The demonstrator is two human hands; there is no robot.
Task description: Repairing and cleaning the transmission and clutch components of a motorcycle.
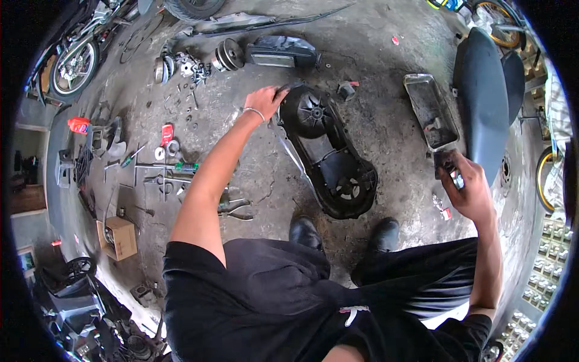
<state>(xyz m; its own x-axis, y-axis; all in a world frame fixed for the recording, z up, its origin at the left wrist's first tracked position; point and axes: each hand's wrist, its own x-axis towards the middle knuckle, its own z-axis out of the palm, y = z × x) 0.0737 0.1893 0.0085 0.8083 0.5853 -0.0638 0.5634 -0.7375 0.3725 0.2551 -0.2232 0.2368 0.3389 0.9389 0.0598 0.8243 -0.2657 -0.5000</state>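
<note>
A long black scooter engine cover (333,151) stands in front of my boots, its hollow ribbed inside facing me. My left hand (263,101) grips its far left end, fingers closed over the rim. At the right, my right hand (469,186) is closed on a small dark block-shaped object (444,164); its exact kind is unclear. That object is at the near end of a grimy metal tray (432,113), which has dark residue and a small lump inside. Whether the two touch, I cannot tell.
A motorcycle seat (482,96) lies right of the tray. Pliers (236,209), screwdrivers and other tools are spread on the left. Pulley parts (229,55) and a dark box-shaped part (283,52) lie beyond the cover. A cardboard box (119,237) stands at lower left.
</note>
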